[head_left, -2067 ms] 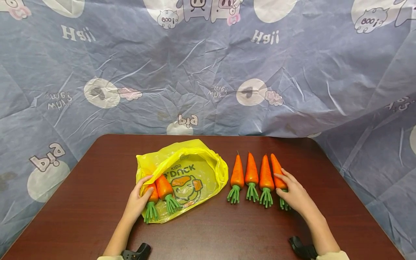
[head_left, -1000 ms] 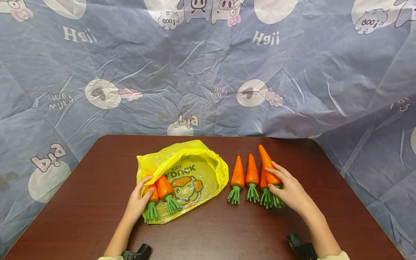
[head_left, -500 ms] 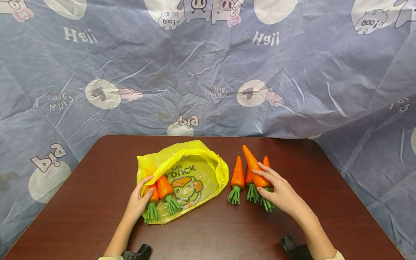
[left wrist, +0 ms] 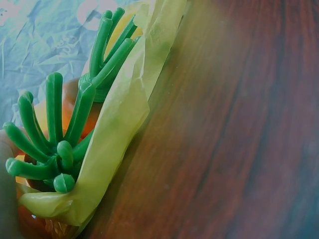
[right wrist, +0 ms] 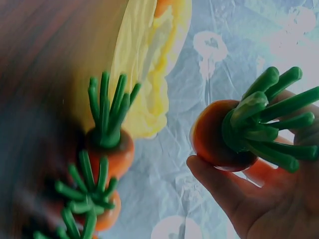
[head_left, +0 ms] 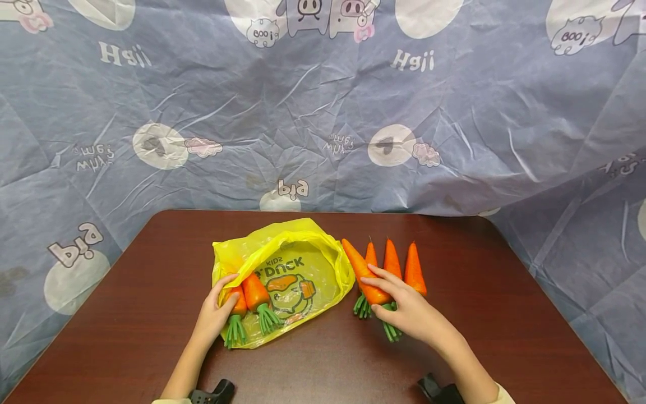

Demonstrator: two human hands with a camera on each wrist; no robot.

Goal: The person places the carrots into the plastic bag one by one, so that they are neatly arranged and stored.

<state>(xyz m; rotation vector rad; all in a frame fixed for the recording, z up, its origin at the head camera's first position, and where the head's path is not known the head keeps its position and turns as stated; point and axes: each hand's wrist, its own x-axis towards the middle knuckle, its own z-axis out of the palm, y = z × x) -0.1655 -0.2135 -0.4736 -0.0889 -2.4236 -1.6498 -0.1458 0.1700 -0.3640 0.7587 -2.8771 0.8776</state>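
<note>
A yellow plastic bag (head_left: 345, 269) lies on its side with its mouth facing the person. Two carrots with green stems, one (head_left: 255, 289) beside the other (head_left: 238, 306), sit in its left part. The left hand (head_left: 209, 317) grips the bag's rim there, its thumb near the leftmost carrot. The right hand (head_left: 414, 311) holds another carrot (head_left: 359, 265) raised by its thick end, tip toward the bag's right edge. Behind it stand in a row three more carrots: one (head_left: 371, 255) partly hidden, a middle one (head_left: 391, 259) and a right one (head_left: 415, 272).
The dark brown wooden table (head_left: 313, 370) carries everything. A blue-grey printed cloth (head_left: 313, 112) hangs behind it. Black wrist devices sit on both arms, one (head_left: 214, 391) at the left and one (head_left: 438, 390) at the right.
The right hand has lifted the rightmost carrot of the row and carried it left over the others to the bag's right edge. The left hand and bag stay in place.
</note>
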